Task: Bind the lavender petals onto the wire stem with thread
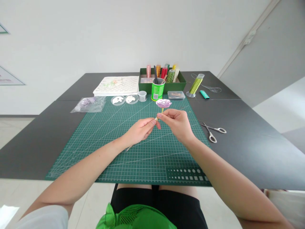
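A handmade flower with pale purple petals (163,103) stands upright above the green cutting mat (100,133), in the middle of the view. My right hand (178,124) pinches its yellow-green stem (162,110) just under the bloom, thumb against fingers. Lower on the same stem, my left hand (142,129) is closed, with its fingertips almost meeting those of the right. Something small and yellowish shows between the two sets of fingertips, too small to name. A thin stem end (129,148) sticks out below my left hand; what lies between is hidden by the palm.
Scissors (211,131) lie spread at right. Behind stand a green can (157,90) with sticks, a box (162,87) of thread spools, a green spool (196,85), a teal object (204,94) and clear dishes (118,100). A plastic bag (88,104) and papers (116,85) lie left.
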{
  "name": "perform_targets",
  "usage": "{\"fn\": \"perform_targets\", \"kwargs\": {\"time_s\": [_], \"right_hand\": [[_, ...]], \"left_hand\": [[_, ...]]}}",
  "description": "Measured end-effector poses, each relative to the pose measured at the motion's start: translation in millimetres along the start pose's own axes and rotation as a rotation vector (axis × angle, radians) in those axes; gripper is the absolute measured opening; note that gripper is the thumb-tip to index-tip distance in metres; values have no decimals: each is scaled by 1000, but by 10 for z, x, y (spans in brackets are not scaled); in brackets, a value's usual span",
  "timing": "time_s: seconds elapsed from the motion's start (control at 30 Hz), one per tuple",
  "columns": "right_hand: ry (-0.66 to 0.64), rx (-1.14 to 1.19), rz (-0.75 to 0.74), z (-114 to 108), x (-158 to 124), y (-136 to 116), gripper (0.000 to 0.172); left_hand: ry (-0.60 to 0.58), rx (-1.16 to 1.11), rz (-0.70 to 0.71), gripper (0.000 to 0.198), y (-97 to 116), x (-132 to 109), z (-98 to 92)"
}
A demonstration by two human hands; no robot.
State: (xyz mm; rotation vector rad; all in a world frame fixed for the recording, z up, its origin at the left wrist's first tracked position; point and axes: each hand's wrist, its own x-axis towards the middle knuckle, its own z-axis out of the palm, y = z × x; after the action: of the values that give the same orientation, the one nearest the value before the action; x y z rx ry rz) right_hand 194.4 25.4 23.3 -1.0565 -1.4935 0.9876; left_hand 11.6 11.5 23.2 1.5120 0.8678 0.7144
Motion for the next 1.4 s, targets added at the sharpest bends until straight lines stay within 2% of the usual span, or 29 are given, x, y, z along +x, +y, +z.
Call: {"fn": "perform_targets", "kwargs": {"time_s": [0.4, 0.9, 1.27, 1.4], "right_hand": [[6, -32, -3, -9, 0, 10, 39], [-24, -34, -19, 12, -15, 14, 42], [-18, 80, 51, 23, 19, 63, 32], [-14, 82, 35, 9, 27, 71, 31]], "left_hand": [[-3, 4, -24, 33, 22, -8, 4], [-37, -169, -96, 28, 29, -17, 6], [-25, -164, -76, 25, 23, -15, 3], [-8, -147, -63, 20, 26, -15, 19]]}}
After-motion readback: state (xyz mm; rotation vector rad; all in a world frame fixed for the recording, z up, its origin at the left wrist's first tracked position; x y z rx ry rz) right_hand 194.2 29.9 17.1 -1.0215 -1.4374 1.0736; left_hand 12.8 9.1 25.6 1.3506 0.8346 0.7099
